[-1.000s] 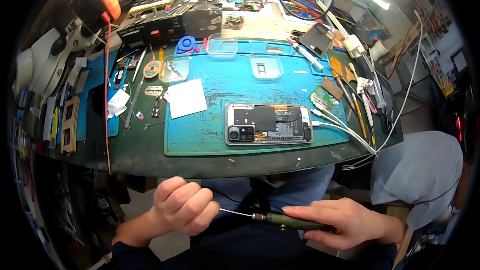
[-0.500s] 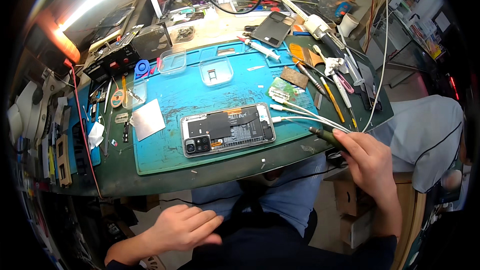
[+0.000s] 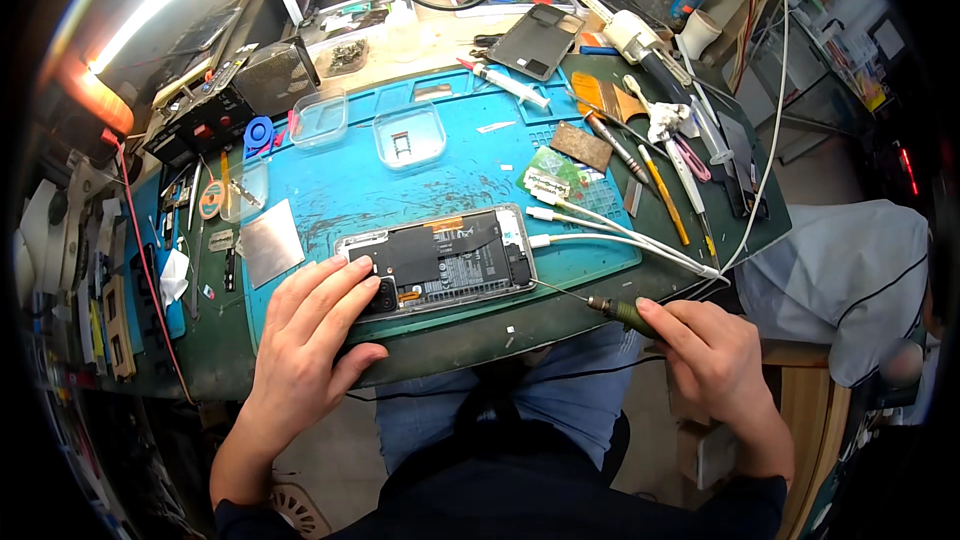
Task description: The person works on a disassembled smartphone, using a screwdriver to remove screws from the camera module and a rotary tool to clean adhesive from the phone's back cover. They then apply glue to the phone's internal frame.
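Observation:
An opened phone (image 3: 455,265), with its black inner parts showing, lies on the blue mat (image 3: 330,195). My left hand (image 3: 310,335) rests with spread fingers on the phone's left end, partly covering the camera block, its thumb below the near edge. My right hand (image 3: 705,350) grips an olive-green pen-like tool (image 3: 622,312) with a long thin tip, which reaches the phone's lower right corner; whether it touches, I cannot tell. A white cable (image 3: 580,238) meets the phone's right end. A square metal plate (image 3: 273,245) lies left of the phone.
Clear plastic tubs (image 3: 408,133), a green card (image 3: 540,172), a syringe (image 3: 505,82) and several hand tools (image 3: 670,195) lie around the mat. A black power unit (image 3: 200,115) stands at back left, shelves of parts at the back. A grey-clad knee (image 3: 820,280) is at right.
My left hand has risen from below the bench onto the phone. My right hand has raised the tool from my lap to the phone's right corner. The view has shifted.

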`<state>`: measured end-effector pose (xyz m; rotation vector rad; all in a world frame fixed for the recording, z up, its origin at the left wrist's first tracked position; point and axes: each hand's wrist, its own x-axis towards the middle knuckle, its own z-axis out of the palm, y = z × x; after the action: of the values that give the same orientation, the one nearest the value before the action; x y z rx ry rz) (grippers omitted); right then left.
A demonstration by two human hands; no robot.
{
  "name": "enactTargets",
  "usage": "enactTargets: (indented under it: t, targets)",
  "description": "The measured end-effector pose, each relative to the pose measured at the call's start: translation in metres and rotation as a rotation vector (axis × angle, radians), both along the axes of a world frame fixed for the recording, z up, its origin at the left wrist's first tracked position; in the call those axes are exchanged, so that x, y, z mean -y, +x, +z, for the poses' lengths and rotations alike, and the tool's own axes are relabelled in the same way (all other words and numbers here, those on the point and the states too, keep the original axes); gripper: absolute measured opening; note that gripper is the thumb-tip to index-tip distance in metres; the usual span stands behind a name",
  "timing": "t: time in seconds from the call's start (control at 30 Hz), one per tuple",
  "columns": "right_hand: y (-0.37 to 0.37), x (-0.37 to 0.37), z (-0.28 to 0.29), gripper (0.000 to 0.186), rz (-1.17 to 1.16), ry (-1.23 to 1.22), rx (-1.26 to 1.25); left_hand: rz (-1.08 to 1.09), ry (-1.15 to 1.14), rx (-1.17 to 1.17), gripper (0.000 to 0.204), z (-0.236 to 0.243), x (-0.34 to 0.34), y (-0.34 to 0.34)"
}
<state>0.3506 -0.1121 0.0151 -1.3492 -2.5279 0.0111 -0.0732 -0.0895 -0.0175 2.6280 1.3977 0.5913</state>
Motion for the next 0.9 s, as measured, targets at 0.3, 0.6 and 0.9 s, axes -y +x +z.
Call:
enactTargets:
  t: [0.3,0.6,0.9]
  targets:
    - [-0.011,0.021,-0.022,0.068,-0.048,-0.023,-0.1,-0.015,0.028,-0.029,0.062,0.002,-0.002,0.0]
    - [-0.025,-0.015,0.016,0.064,-0.08,0.137,0.065,-0.01,0.038,0.001,0.064,-0.003,-0.001,-0.001]
    - [-0.041,-0.025,0.031,0.063,-0.058,0.112,0.198,-0.015,0.034,0.015,0.064,-0.003,0.0,-0.002]
